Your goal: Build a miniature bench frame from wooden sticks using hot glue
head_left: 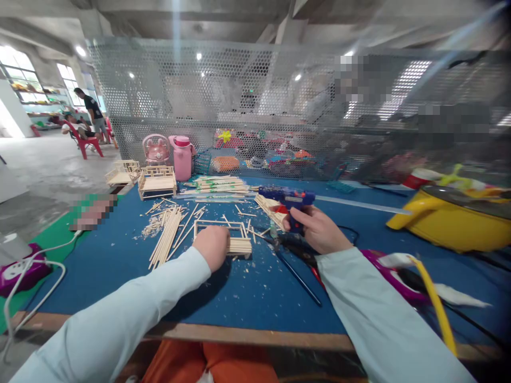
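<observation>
My right hand [319, 227] is wrapped round the handle of a blue hot glue gun [297, 199]. Its nozzle points left, and a long clear glue stick [359, 204] runs out of the back. On the blue table my left hand [212, 247] is closed on a small model of wooden sticks [239, 246], covering its left part; the fingertips are hidden. Several parallel sticks form the model's near side, with a thin open frame behind. Left of it lies a pile of loose wooden sticks [166, 236]. Pliers [297, 276] with blue and red handles rest below the glue gun.
Two finished-looking stick models [157, 183] stand at the back left beside a pink bottle [182, 158]. Bundled sticks [219, 184] lie behind the work. At right are a yellow pot [459, 221] and a purple power strip [375, 266]. A perforated metal screen [239, 85] borders the far side.
</observation>
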`<state>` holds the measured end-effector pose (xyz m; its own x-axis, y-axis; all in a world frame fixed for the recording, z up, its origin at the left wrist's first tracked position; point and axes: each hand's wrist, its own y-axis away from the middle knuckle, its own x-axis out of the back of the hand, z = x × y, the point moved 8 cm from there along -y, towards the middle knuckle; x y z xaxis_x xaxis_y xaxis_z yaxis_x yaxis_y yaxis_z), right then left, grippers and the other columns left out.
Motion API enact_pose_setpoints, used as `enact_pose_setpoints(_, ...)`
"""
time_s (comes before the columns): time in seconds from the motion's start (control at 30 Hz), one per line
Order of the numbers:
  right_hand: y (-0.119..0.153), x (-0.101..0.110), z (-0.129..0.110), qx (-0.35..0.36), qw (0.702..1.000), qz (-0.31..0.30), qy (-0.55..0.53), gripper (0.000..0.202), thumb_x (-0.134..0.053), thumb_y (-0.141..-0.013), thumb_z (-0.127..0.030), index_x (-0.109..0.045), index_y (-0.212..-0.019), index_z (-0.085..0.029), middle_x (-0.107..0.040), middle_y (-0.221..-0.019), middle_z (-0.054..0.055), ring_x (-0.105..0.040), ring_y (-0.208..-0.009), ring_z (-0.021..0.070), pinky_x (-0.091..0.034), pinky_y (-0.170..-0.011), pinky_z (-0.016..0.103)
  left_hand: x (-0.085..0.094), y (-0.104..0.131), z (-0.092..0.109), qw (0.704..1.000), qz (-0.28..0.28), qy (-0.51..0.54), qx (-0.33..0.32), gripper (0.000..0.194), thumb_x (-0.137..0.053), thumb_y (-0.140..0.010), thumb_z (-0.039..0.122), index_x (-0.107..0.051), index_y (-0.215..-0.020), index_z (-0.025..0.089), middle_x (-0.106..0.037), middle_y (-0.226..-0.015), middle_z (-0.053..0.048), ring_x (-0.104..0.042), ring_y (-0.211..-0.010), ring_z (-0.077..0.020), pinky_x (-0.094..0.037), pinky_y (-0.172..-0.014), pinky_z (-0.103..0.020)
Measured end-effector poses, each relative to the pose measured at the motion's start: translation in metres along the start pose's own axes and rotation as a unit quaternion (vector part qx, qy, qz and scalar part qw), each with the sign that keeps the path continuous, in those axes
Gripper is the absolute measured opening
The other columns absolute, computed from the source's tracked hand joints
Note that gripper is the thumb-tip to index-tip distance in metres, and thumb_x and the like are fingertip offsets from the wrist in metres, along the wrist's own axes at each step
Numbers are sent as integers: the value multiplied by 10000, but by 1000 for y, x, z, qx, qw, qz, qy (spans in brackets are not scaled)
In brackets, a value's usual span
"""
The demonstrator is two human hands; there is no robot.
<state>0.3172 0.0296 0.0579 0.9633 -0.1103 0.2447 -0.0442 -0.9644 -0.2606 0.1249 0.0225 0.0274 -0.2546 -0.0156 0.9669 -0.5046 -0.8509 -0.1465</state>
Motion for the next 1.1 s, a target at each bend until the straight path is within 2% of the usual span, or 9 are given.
enact_pose_setpoints(0.13,1,0,-3,12,998,-45,45,351,-555,-676,-529,-551,-770,-190,-501,-510,-18,-469,-506,135,-391,-552,287,20,-2,-12,999,47,19,12,230,-397,-764,81,-589,-858,166,-653,-805,-75,-601,-770,-184,-420,-671,-272)
enact_pose_setpoints(0.2,3,-1,-6,9,995,-73,71,390,-540,-675,-554,-584,-763,-176,-502,-498,-12,-447,-486,127,-372,-527,281,39,0,-31,993,102,46,41,237,-353,-814,128,-568,-901,177,-649,-792,-61,-590,-750,-175,-405,-671,-268)
enact_pose_setpoints(0.3,7,-1,-5,-3,982,-115,149,434,-534,-655,-592,-606,-685,-165,-487,-472,-7,-418,-453,119,-336,-481,273,58,6,-69,978,170,92,79,233,-335,-852,270,-546,-832,174,-603,-709,-38,-546,-662,-167,-374,-609,-257)
enact_pose_setpoints(0.37,8,0,-2,-11,970,-130,207,435,-532,-652,-601,-592,-621,-171,-466,-448,-10,-409,-440,116,-322,-464,268,58,11,-94,964,199,141,107,236,-354,-840,333,-518,-782,173,-544,-647,-5,-500,-613,-146,-354,-583,-241)
enact_pose_setpoints(0.47,10,1,2,-20,957,-150,247,437,-511,-670,-600,-599,-659,-172,-457,-452,-17,-404,-436,112,-313,-444,255,37,14,-116,947,175,229,140,263,-363,-818,383,-485,-719,173,-446,-559,39,-430,-535,-117,-328,-531,-220)
enact_pose_setpoints(0.53,11,1,5,-29,952,-164,257,440,-500,-683,-593,-608,-709,-167,-455,-461,-20,-402,-434,109,-308,-434,249,25,16,-117,942,159,255,148,273,-357,-812,389,-484,-698,175,-422,-539,50,-413,-524,-110,-317,-520,-214)
enact_pose_setpoints(0.63,13,1,3,-37,946,-172,273,442,-490,-688,-593,-599,-684,-165,-449,-457,-21,-397,-426,105,-297,-428,246,17,18,-113,942,144,260,156,265,-365,-800,393,-495,-717,178,-455,-544,46,-430,-533,-116,-321,-521,-218)
enact_pose_setpoints(0.87,16,-7,-4,-35,937,-193,291,442,-460,-712,-576,-567,-651,-152,-442,-457,-24,-384,-422,93,-289,-431,240,10,17,-116,949,114,242,167,230,-340,-782,318,-495,-662,198,-582,-623,0,-526,-635,-163,-374,-593,-251)
enact_pose_setpoints(1.1,16,-6,-3,-47,935,-182,301,410,-469,-697,-558,-527,-637,-157,-498,-532,1,-407,-447,96,-312,-438,238,9,17,-108,944,119,274,142,209,-335,-766,299,-516,-735,199,-589,-631,3,-532,-636,-166,-389,-614,-262)
